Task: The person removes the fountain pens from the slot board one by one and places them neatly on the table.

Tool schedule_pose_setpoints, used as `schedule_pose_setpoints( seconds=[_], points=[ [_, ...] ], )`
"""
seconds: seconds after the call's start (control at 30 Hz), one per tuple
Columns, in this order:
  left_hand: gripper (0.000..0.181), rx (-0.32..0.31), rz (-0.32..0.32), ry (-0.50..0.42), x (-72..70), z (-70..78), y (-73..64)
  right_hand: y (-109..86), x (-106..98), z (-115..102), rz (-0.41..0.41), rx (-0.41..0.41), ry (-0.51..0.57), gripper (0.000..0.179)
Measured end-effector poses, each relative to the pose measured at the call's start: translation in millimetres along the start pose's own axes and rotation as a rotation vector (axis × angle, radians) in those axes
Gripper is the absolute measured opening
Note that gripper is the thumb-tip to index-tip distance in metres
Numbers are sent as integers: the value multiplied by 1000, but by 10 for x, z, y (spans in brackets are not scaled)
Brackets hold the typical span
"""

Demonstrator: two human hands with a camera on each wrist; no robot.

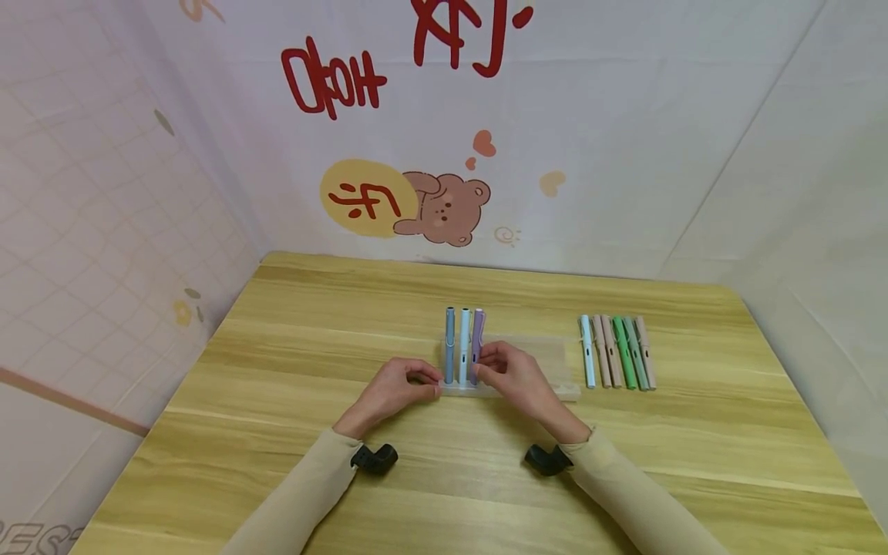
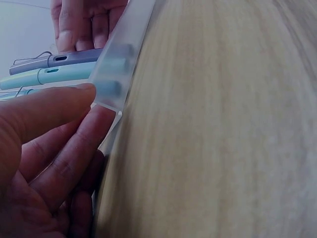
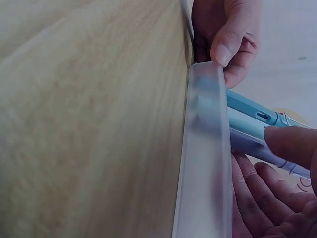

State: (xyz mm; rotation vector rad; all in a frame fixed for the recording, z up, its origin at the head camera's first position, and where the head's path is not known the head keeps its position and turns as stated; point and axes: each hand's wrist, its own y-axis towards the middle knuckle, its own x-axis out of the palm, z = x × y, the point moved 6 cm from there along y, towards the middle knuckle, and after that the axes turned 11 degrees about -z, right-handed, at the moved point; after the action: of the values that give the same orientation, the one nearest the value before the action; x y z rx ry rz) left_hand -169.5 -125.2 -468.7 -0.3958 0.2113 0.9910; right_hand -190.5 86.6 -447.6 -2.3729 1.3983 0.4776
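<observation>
A clear pen stand lies on the table, its frosted front bar large in the right wrist view. Three capped pens stand upright at its left end: a grey-blue pen, a pale blue pen and a purple pen. Through the bar, their lower ends show as blurred shapes. My left hand pinches the stand's left end between thumb and fingers. With thumb and fingers, my right hand holds the purple pen low down, close above the bar.
To the right of the stand, several capped pens lie side by side: a light blue one, a green one, a grey-green one and several pinkish-brown ones. Behind the wooden table hangs a printed white cloth.
</observation>
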Motion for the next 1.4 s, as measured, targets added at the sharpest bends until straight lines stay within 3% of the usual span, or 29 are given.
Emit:
schedule_pose_setpoints(
  seconds=[0.37,1.4],
  points=[
    [18,55,-10,-4,15,-7,22,23,5,15,29,-2,-55,19],
    [15,40,-9,7,4,0,10,-121,-167,-247,124,-95,-40,19]
  ],
)
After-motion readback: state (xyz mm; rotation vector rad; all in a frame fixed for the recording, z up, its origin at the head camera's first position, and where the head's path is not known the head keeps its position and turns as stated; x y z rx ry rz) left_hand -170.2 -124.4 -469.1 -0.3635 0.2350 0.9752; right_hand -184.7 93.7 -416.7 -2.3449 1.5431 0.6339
